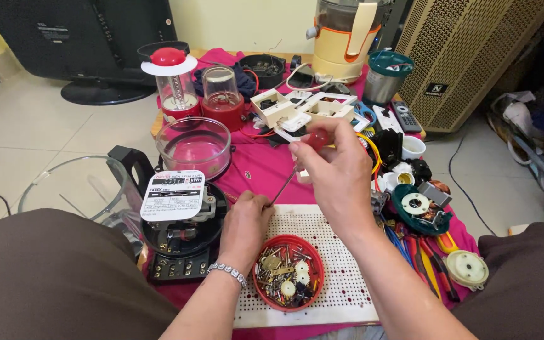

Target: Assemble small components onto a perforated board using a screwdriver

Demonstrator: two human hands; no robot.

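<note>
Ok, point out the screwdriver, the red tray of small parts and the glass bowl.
screwdriver (318, 138), head view, on its red handle.
red tray (257, 281), head view, on its left rim.
glass bowl (166, 132), head view, on its left rim.

Red-handled screwdriver (297, 165) tilted, tip down by the black electric meter (181, 230) on pink cloth

Two hands, left (245, 221) and right (337, 173), work above one white perforated board (341, 252). On that board sits one red lid (288, 272) holding three white gears among small metal bits too many to count. Left of the board lies one black round meter (181, 230). Behind the meter stand one clear glass bowl (193, 146) and two red-based jars (221, 94). Right of the board, one teal round part (418, 208) lies beside one cream disc (467, 269). Pliers there number perhaps three; their handles overlap.
</note>
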